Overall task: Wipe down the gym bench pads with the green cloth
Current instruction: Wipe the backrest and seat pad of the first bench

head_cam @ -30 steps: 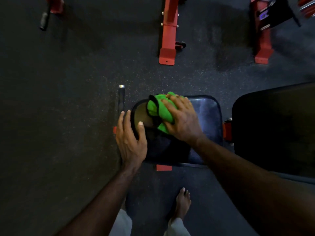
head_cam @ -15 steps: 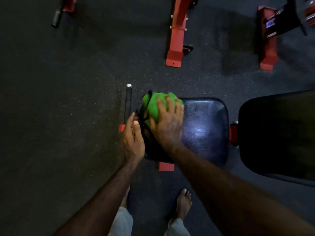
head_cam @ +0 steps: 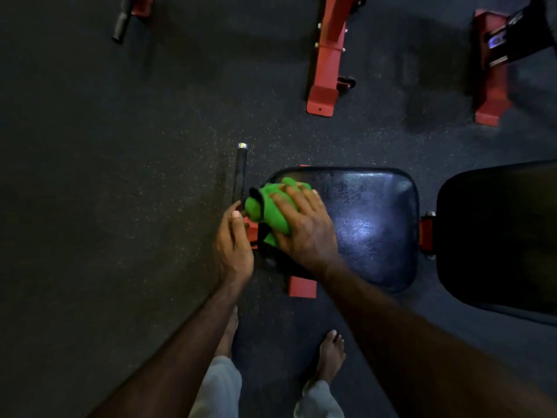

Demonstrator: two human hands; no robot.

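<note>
The right hand (head_cam: 304, 227), fingers spread flat on the one green cloth (head_cam: 271, 206), has swept it to the seat pad's (head_cam: 367, 224) left edge at frame centre, so that end looks nearly covered. The left hand (head_cam: 233, 245) has shifted off the pad; whether it grips anything is unclear. Two pads show; the second pad (head_cam: 500, 236) sits at right.

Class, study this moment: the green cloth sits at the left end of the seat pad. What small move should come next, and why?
Probably sweep the right hand rightward, dragging the green cloth across the seat pad. The cloth sits bunched at the pad's left edge under flat fingers, with the pad's broad surface lying to its right.
</note>
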